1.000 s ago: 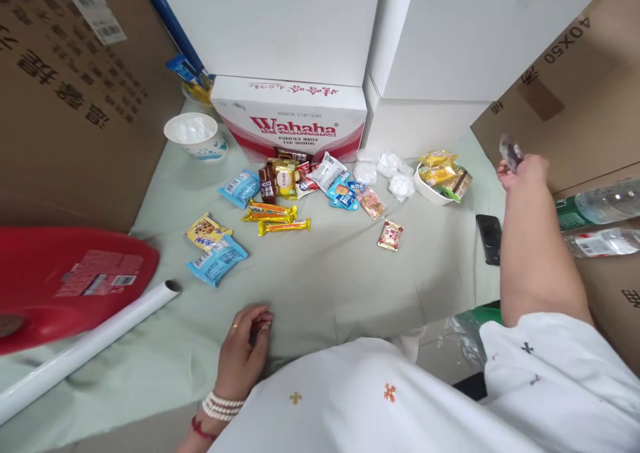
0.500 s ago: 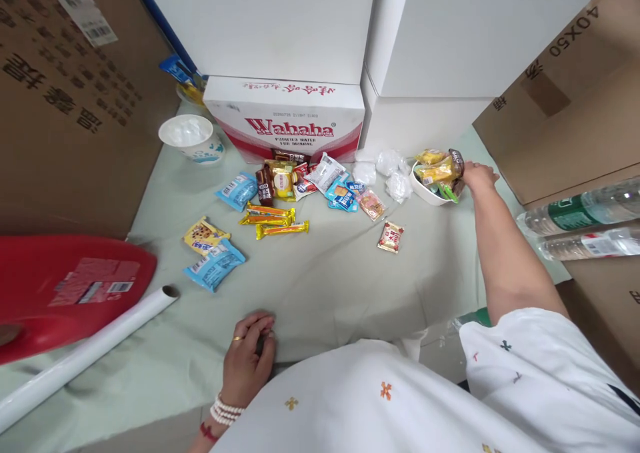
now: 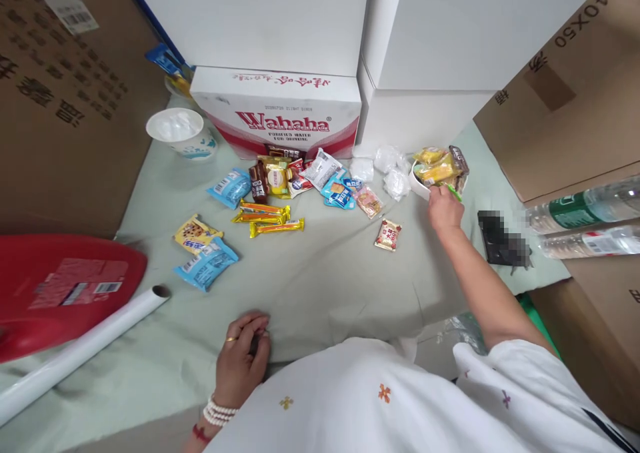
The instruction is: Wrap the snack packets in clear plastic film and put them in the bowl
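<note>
My right hand (image 3: 447,210) is closed at the near rim of a white bowl (image 3: 419,182), its fingertips partly hidden. Yellow snack packets (image 3: 436,166), a brown packet (image 3: 460,161) and a bit of green wrapper (image 3: 455,192) fill the bowl. Near the table's front edge, my left hand (image 3: 244,353) rests with curled fingers; a dark spot shows between thumb and fingers, and I cannot tell what it is. A small red-and-cream packet (image 3: 389,234) lies alone left of my right forearm. Clear crumpled plastic bags (image 3: 393,170) sit just left of the bowl.
Snack packets spread leftward: a pink one (image 3: 369,202), yellow sticks (image 3: 277,228), blue packets (image 3: 207,264). A Wahaba-style carton marked Wahaha (image 3: 280,116) stands behind them. A paper tub (image 3: 183,133), white tube (image 3: 85,353), red container (image 3: 75,286), bottles (image 3: 590,210) and a blurred dark object (image 3: 503,240) flank the table.
My right hand has moved from the bowl's right side round to its near side. The dark object on the right has come into view. My left hand stays in place.
</note>
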